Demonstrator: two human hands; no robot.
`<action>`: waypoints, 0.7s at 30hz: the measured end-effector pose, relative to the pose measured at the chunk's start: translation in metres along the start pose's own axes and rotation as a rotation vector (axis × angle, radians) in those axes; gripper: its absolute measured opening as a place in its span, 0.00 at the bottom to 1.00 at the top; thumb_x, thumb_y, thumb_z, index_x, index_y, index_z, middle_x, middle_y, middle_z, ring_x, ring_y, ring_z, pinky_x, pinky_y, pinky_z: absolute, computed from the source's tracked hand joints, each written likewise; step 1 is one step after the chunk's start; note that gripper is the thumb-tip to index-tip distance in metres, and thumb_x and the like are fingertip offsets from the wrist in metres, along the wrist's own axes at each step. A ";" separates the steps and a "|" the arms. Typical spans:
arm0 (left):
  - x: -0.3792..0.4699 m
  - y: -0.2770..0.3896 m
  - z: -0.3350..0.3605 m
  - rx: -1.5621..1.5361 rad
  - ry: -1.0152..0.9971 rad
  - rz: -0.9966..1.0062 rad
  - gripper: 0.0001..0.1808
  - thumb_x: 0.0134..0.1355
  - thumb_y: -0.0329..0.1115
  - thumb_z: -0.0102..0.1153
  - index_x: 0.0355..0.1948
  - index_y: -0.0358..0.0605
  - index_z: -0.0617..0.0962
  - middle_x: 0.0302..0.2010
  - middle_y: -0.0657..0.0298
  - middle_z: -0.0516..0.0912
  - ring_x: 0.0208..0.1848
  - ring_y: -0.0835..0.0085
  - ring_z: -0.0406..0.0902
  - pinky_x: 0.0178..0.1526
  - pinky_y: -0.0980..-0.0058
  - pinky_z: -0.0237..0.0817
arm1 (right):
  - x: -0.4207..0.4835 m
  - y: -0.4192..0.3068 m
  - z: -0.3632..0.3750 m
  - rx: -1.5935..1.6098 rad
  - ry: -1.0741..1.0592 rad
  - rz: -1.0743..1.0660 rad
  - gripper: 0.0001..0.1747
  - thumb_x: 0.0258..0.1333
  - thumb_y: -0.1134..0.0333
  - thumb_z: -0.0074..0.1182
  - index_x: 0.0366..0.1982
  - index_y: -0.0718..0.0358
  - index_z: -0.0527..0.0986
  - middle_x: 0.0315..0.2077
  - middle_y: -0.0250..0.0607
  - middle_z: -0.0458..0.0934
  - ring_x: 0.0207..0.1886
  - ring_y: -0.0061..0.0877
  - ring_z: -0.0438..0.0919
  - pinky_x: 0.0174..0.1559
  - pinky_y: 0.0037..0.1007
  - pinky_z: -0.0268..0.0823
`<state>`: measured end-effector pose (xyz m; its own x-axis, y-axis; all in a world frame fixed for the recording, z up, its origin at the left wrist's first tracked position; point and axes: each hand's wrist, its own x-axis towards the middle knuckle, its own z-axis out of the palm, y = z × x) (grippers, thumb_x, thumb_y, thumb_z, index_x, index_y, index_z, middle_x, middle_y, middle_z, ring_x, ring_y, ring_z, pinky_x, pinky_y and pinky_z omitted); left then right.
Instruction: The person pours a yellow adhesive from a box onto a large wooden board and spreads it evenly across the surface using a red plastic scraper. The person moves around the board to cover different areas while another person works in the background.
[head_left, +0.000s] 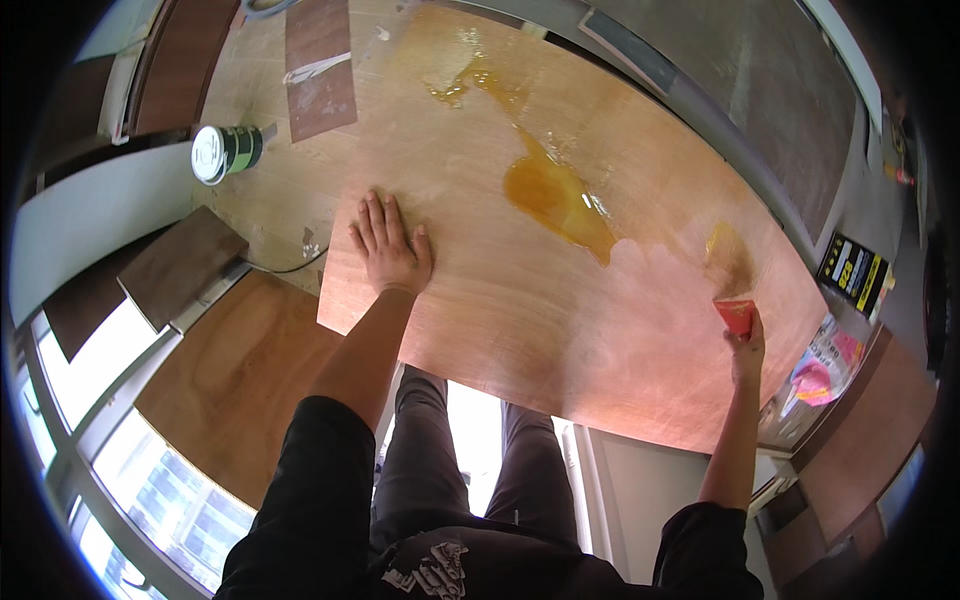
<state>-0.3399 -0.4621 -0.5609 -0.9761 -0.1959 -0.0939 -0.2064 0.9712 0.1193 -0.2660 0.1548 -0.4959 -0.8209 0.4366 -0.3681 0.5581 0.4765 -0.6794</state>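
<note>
A large plywood sheet (480, 300) lies before me. My left hand (391, 247) rests palm down near its left edge, fingers apart and holding nothing. At the right, my right hand (745, 349) grips a red spreader (736, 316), its wide edge on or just above the wood. Beyond that edge is a thin smear of amber adhesive (724, 251). A thick, glossy puddle of the same amber liquid (553, 196) sits mid-sheet, and a wet trail runs from it to the far edge.
Left of the sheet stands a bucket with a white lid (212, 154). A brown board strip (321, 75) lies at the far left. Beyond the right edge are a black-and-yellow box (853, 274) and a pink-and-white printed bag (823, 367). Another wooden panel (240, 382) is at my left.
</note>
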 end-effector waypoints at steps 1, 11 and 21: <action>0.000 0.001 -0.001 -0.007 -0.004 -0.006 0.39 0.66 0.52 0.41 0.73 0.41 0.55 0.76 0.50 0.46 0.79 0.54 0.36 0.75 0.48 0.21 | -0.006 -0.005 0.000 -0.229 -0.001 0.008 0.33 0.57 0.63 0.63 0.62 0.68 0.69 0.40 0.38 0.81 0.38 0.25 0.78 0.40 0.27 0.70; -0.001 -0.004 -0.005 -0.103 -0.011 -0.010 0.38 0.67 0.53 0.41 0.72 0.42 0.58 0.76 0.50 0.49 0.78 0.54 0.38 0.75 0.47 0.23 | 0.007 -0.118 0.061 -0.023 -0.050 0.034 0.17 0.63 0.57 0.57 0.39 0.67 0.78 0.25 0.35 0.80 0.20 0.14 0.73 0.19 0.20 0.63; -0.013 -0.050 -0.013 -0.606 0.121 0.070 0.34 0.62 0.43 0.55 0.68 0.42 0.65 0.71 0.50 0.61 0.75 0.53 0.51 0.74 0.46 0.30 | 0.135 -0.217 0.169 -0.833 0.163 -0.455 0.17 0.57 0.56 0.56 0.33 0.65 0.79 0.27 0.50 0.82 0.31 0.42 0.80 0.36 0.40 0.69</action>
<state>-0.3173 -0.5101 -0.5532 -0.9821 -0.1833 0.0432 -0.1088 0.7393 0.6645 -0.5184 -0.0184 -0.5050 -0.9882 0.1466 -0.0455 0.1485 0.9880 -0.0430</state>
